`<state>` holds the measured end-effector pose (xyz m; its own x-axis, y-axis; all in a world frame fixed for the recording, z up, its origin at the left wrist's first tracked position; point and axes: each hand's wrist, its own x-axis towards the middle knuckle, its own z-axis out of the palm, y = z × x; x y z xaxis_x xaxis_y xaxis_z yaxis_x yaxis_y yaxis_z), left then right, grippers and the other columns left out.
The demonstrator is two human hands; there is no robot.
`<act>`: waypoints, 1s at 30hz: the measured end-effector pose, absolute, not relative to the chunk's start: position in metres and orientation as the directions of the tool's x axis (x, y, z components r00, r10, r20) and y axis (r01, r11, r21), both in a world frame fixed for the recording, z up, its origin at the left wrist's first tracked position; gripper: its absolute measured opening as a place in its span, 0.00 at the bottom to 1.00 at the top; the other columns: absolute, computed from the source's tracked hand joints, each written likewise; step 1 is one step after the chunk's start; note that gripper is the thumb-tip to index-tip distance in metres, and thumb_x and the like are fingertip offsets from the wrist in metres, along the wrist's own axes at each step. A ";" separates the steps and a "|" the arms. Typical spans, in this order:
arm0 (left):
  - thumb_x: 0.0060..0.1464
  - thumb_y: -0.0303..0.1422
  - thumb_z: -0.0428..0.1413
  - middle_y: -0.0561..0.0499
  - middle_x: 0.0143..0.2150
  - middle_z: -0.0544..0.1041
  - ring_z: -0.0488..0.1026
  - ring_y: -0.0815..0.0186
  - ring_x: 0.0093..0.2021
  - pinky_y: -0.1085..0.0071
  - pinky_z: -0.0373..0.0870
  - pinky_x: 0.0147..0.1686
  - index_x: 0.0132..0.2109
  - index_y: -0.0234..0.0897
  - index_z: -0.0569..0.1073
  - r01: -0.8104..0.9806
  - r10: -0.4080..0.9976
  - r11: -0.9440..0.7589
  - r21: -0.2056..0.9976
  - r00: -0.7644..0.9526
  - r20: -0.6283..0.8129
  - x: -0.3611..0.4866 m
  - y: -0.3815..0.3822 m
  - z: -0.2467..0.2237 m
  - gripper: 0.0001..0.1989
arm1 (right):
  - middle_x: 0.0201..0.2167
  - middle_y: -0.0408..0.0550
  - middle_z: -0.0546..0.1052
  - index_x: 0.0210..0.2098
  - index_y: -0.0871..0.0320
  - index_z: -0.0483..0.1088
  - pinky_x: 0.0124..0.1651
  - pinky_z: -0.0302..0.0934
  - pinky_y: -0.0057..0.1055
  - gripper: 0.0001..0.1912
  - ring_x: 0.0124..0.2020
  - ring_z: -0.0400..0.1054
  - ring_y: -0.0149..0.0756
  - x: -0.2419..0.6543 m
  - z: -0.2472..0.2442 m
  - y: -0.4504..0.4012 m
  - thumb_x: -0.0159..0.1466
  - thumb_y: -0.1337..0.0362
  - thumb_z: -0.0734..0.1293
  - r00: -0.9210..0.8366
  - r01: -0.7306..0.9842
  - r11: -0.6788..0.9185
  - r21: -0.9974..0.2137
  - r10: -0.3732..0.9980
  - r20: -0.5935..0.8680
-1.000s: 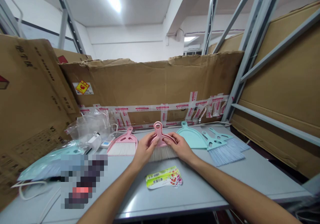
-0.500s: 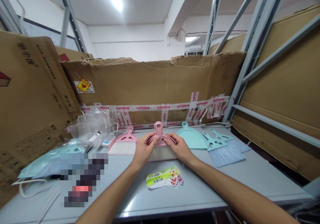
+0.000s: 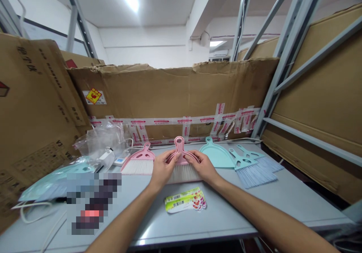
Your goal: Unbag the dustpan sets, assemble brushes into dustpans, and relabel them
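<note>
Between my two hands is a pink hand brush (image 3: 180, 151) with pale bristles pointing down, lying against a pink dustpan (image 3: 169, 182) that is mostly hidden behind it. My left hand (image 3: 164, 168) grips the left shoulder of the set, thumb on the front. On the opposite side my right hand (image 3: 204, 167) holds it the same way, fingers curled behind. Another pink brush and dustpan set (image 3: 145, 155) lies just left of my left hand. To the right of my right hand are a mint-green dustpan (image 3: 216, 155) and two mint-green brushes (image 3: 252, 172) with blue bristles, partly overlapping.
Printed cardboard labels (image 3: 186, 200) lie on the grey table (image 3: 232, 215) in front of my hands. Clear plastic bags (image 3: 106, 138), a bagged mint-green set (image 3: 53, 177), a white cable and a pixelated dark object are at left. Cardboard (image 3: 169, 92) walls the back; metal shelf posts (image 3: 278, 77) stand at right.
The view has shifted very slightly. Both hands keep the same hold on the pink brush and dustpan, and nothing else has visibly moved.
</note>
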<state>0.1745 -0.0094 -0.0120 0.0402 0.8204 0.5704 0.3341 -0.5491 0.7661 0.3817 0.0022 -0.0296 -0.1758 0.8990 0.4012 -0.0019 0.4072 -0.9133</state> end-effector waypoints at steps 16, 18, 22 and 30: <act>0.68 0.50 0.65 0.45 0.50 0.90 0.86 0.52 0.49 0.58 0.82 0.53 0.50 0.41 0.89 0.338 0.819 -0.549 0.764 0.034 0.573 0.175 -0.008 -0.014 0.18 | 0.45 0.50 0.88 0.47 0.54 0.83 0.55 0.73 0.41 0.21 0.49 0.81 0.48 0.380 -0.032 0.003 0.67 0.44 0.77 -0.152 -0.032 0.400 -0.916 0.904 0.400; 0.68 0.50 0.65 0.45 0.51 0.90 0.86 0.52 0.50 0.58 0.81 0.53 0.50 0.41 0.89 0.330 0.825 -0.542 0.773 0.032 0.565 0.175 -0.008 -0.015 0.18 | 0.45 0.50 0.88 0.47 0.54 0.83 0.56 0.73 0.42 0.21 0.49 0.81 0.48 0.380 -0.031 0.003 0.67 0.44 0.77 -0.148 -0.030 0.399 -0.916 0.905 0.399; 0.67 0.51 0.65 0.45 0.52 0.90 0.86 0.51 0.51 0.57 0.81 0.55 0.51 0.40 0.88 0.289 0.864 -0.489 0.823 0.032 0.502 0.172 0.001 -0.020 0.20 | 0.47 0.50 0.87 0.49 0.53 0.82 0.58 0.73 0.43 0.21 0.52 0.81 0.49 0.381 -0.032 0.004 0.69 0.43 0.74 -0.171 0.022 0.396 -0.918 0.906 0.386; 0.65 0.45 0.65 0.32 0.71 0.77 0.85 0.51 0.57 0.51 0.83 0.56 0.74 0.40 0.67 0.179 0.943 -0.318 0.931 -0.045 0.331 0.147 0.049 -0.062 0.36 | 0.61 0.57 0.82 0.77 0.47 0.61 0.51 0.78 0.46 0.44 0.48 0.84 0.47 0.386 -0.067 0.028 0.67 0.44 0.75 -0.265 -0.009 0.211 -0.977 0.942 0.206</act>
